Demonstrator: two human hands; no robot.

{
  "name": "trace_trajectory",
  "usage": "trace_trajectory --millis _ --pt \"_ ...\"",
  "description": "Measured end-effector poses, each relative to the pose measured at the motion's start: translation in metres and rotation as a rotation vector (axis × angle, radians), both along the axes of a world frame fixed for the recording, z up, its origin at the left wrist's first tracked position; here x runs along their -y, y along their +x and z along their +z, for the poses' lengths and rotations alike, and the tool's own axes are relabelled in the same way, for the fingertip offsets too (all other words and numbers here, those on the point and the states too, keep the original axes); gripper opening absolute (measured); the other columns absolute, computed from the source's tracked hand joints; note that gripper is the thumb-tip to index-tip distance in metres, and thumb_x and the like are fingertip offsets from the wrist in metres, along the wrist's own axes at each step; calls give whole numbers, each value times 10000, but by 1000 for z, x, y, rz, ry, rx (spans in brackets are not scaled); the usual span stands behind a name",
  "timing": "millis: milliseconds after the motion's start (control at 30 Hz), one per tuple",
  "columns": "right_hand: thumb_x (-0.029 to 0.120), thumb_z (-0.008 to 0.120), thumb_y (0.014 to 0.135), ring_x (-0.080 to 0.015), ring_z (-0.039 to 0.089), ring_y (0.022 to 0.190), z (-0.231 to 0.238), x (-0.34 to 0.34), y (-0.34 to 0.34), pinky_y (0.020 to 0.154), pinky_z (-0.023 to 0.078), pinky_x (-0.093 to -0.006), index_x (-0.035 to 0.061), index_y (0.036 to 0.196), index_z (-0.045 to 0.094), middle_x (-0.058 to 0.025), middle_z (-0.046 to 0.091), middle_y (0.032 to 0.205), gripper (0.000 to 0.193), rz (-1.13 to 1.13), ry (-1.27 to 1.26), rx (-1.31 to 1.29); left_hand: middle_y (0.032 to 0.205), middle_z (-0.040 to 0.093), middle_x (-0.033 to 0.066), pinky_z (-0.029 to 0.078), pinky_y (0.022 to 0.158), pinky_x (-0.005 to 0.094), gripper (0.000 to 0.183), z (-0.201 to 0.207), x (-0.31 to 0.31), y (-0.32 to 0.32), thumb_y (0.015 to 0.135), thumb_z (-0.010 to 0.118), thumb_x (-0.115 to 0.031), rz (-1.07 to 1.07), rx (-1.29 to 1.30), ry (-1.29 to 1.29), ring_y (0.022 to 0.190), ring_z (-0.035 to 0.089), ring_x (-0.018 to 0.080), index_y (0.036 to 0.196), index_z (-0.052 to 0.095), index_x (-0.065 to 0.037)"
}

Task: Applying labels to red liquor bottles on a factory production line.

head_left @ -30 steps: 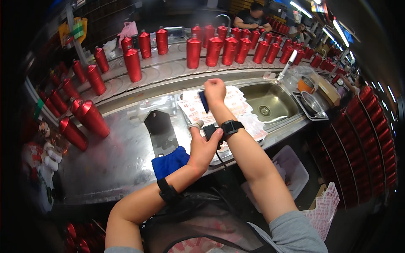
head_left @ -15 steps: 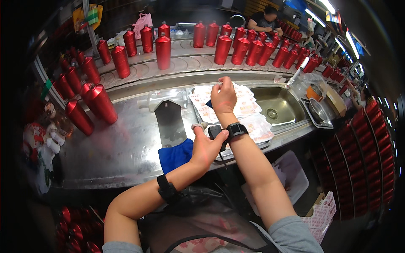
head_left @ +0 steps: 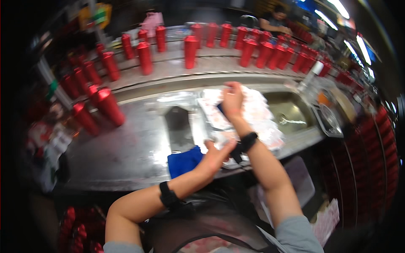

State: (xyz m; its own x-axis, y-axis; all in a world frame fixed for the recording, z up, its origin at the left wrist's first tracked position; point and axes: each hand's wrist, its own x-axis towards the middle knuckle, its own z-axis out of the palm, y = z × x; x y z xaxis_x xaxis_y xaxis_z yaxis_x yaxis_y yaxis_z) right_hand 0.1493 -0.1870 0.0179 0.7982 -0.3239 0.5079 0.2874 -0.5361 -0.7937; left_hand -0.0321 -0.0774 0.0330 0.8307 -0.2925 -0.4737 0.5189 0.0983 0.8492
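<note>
My right hand [head_left: 232,103] is closed over white sheets with red print [head_left: 257,114], stacked on a tray beside the sink. A dark blue edge [head_left: 220,108] shows by its palm; what the fingers hold is hidden. Below, my left hand [head_left: 215,158] has thumb and fingers apart. Its thumb is close to a small black box [head_left: 236,152] by the black band [head_left: 248,142] on my right wrist; blur hides whether they touch. A bright blue cloth [head_left: 184,162] lies on the steel counter just left of my left hand.
Red metal bottles [head_left: 190,52] stand in rows on a curved conveyor [head_left: 168,67] behind the counter. Others [head_left: 110,107] stand at the counter's left. A steel sink [head_left: 289,111] is at right, with a tray of bowls [head_left: 329,116] beyond. A person [head_left: 276,21] sits at the back.
The view has turned and blurred, shifting most things rightward. Near-lane bottles have moved right along the conveyor, far-lane ones slightly left. My left hand's fingers have spread by the right wrist.
</note>
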Motion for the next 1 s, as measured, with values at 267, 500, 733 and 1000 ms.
trace_trajectory --millis 267,500,733,1000 --pt "152 632 833 -78 429 455 31 71 -25 398 330 -227 27 946 601 -19 548 737 170 513 1002 -560 1068 639 98 445 837 255 553 50 -132 17 885 651 -237 -36 281 8 967 572 114 1317 406 5" --pt "24 590 815 -68 552 746 22 53 -1 626 462 -222 2 978 621 -29 588 846 167 256 -6 6 984 663 97 482 801 278 452 17 -222 54 897 630 -164 499 533 192 918 619 141 1266 427 -2" --pt "31 601 786 -63 516 625 50 -40 65 557 413 -220 8 946 614 -22 600 731 162 294 394 124 1071 608 181 507 830 294 728 32 -118 45 833 739 -173 56 285 -107 973 605 185 1306 226 32" --pt "42 594 795 -92 500 573 77 -94 68 520 411 -265 7 943 571 -30 586 749 153 244 578 146 1150 557 217 504 829 293 735 23 -42 59 824 746 -213 173 514 -52 1013 589 177 1279 243 71"
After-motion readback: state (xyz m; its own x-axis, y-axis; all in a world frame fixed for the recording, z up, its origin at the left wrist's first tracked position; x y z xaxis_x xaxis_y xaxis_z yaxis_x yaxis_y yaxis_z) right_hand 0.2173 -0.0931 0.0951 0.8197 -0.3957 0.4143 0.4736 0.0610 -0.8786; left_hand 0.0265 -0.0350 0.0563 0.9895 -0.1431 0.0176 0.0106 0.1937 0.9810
